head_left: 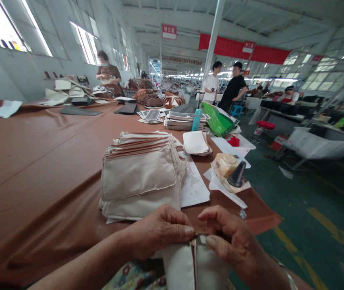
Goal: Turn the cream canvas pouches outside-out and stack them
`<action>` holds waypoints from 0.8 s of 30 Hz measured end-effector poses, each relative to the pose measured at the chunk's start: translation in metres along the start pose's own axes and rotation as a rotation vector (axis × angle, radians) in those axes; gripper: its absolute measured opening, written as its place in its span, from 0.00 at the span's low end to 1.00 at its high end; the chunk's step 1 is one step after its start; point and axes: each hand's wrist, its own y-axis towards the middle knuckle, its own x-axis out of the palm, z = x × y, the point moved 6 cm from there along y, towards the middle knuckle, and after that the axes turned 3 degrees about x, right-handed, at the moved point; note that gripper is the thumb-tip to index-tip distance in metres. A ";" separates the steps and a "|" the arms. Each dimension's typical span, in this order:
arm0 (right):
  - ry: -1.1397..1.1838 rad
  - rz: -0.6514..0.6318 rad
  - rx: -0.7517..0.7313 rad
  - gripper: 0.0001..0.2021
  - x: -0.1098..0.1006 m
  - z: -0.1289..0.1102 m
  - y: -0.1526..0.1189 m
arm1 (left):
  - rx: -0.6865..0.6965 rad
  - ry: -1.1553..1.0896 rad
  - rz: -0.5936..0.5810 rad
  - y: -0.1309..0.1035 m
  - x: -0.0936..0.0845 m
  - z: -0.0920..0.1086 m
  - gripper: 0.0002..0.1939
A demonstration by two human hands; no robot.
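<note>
Both the left hand and right hand pinched the top edge of a soft, light cream fabric piece held at the worktop's near edge, likely floppy unless gripped along its seam.

Cream fabric piece cut off by btm edge; faces of ppl at back blurred.

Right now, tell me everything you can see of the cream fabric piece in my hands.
The cream fabric piece looks like canvas, with a brown-edged seam or opening running down its middle. It stands roughly upright at the near table edge, its lower part out of frame. The left hand and right hand both pinch its top edge, fingertips nearly meeting. A stack of similar pieces lies beyond, apart from it.
</note>
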 end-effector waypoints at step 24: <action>-0.133 0.089 -0.186 0.08 -0.002 -0.007 -0.002 | -0.026 0.237 0.086 0.006 -0.003 0.008 0.14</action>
